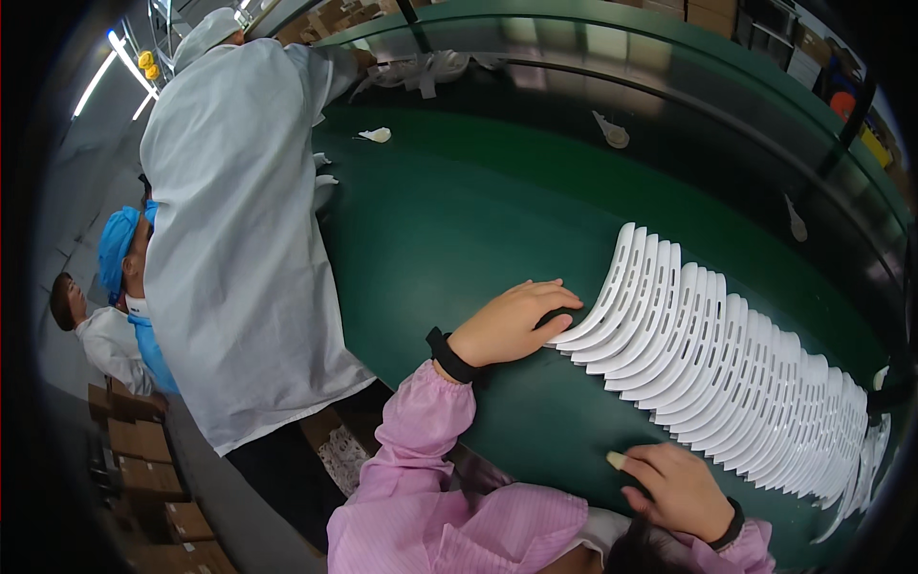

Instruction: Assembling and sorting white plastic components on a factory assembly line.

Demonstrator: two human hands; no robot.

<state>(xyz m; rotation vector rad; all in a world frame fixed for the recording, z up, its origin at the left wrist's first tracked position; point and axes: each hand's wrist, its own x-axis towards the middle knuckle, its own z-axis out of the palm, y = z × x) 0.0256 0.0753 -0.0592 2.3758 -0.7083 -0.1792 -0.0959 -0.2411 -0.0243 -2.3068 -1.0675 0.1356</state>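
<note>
your left hand point(507, 323) is half-curled at the left end of the row of white strips point(708, 373); i cannot tell whether it grips one. your right hand point(677, 490), a yellowish cover point(615, 460) on one fingertip, is loosely open and empty beside the row. you seem to be straightening it; next calls for light pressure. the strips look smooth, plastic, curved and slotted, on the green tabletop point(430, 220).

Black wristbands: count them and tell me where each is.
2: one black wristband worn just behind the left hand, another just behind the right hand; more may be hidden.
</note>
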